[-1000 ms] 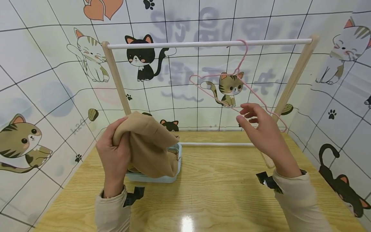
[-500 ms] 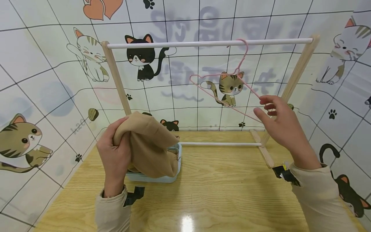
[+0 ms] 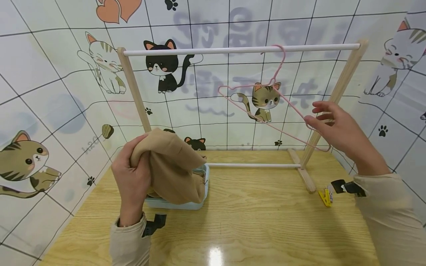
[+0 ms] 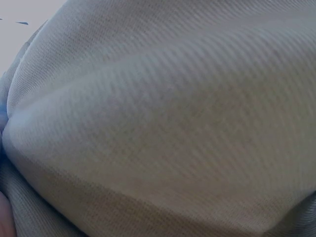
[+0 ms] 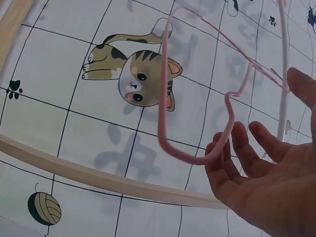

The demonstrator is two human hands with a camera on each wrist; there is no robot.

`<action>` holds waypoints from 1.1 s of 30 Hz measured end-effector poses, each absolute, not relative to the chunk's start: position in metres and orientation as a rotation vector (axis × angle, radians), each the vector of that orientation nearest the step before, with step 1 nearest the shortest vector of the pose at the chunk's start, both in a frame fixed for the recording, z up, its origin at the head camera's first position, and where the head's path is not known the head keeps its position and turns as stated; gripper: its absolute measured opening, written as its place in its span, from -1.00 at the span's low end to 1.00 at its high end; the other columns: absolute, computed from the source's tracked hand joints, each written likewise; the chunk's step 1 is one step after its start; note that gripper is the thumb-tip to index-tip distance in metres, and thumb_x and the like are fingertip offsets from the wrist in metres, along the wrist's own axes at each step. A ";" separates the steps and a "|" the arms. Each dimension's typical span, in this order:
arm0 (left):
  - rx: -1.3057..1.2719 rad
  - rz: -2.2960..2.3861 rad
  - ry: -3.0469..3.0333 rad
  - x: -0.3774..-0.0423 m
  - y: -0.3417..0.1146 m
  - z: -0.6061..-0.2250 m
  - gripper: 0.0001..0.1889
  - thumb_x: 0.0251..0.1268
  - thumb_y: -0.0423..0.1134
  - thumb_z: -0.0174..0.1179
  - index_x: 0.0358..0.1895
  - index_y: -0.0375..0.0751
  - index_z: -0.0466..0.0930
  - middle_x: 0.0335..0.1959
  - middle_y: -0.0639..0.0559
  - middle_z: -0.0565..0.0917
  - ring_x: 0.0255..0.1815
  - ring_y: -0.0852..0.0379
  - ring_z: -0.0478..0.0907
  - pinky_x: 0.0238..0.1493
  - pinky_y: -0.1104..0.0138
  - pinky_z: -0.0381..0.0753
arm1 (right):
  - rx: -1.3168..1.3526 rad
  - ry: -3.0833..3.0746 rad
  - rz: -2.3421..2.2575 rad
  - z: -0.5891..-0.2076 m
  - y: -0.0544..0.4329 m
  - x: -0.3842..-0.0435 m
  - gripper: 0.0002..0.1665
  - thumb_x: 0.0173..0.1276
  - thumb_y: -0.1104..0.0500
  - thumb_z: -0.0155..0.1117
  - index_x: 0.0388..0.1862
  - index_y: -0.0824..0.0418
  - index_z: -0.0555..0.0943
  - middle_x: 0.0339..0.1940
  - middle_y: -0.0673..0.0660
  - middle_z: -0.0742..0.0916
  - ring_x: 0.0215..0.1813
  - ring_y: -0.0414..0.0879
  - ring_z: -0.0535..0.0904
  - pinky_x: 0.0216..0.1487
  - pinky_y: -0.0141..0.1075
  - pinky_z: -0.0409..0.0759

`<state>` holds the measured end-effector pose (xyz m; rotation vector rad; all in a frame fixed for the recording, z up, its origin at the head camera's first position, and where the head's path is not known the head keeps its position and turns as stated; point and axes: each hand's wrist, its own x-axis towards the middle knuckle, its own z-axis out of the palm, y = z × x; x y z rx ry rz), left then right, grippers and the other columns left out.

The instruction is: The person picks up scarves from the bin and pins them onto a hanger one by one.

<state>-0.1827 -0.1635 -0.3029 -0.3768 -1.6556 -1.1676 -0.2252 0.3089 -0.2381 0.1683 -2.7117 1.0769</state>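
Note:
My left hand [image 3: 133, 173] grips a folded tan cloth [image 3: 173, 170], thumb in front. It hangs over a light blue basket [image 3: 191, 205] at the table's left. In the left wrist view the cloth [image 4: 163, 128] fills nearly everything. A pink clothes hanger [image 3: 276, 127] hangs by its hook on a white rod, tilted down to the right. My right hand [image 3: 342, 133] is at the hanger's right end, fingers loosely bent and apart from the thumb. In the right wrist view the hanger [image 5: 162, 98] passes beside the fingers [image 5: 242, 143]; whether they touch it, I cannot tell.
The drying rack has a white top rod [image 3: 206, 51], wooden legs [image 3: 346, 81] and a low white crossbar [image 3: 253, 165]. A yellow clothespin [image 3: 325, 198] lies by its right foot on the wooden table [image 3: 239, 221]. Cat-printed walls surround it.
My right hand has moved right along the hanger towards its right end, uncovering the clothespin on the table. The left hand and the cloth have stayed in place.

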 end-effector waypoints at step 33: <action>-0.385 -1.152 -1.660 -0.184 -0.165 -0.303 -0.75 0.35 -0.51 0.25 0.00 -0.24 0.79 -0.11 -0.12 0.80 -0.13 0.43 0.66 -0.05 0.45 0.57 | 0.399 -3.032 1.354 -0.272 0.326 -0.258 0.09 0.56 -0.39 -0.79 0.50 0.41 0.28 0.36 0.50 0.51 0.07 0.05 0.69 -0.07 -0.11 0.65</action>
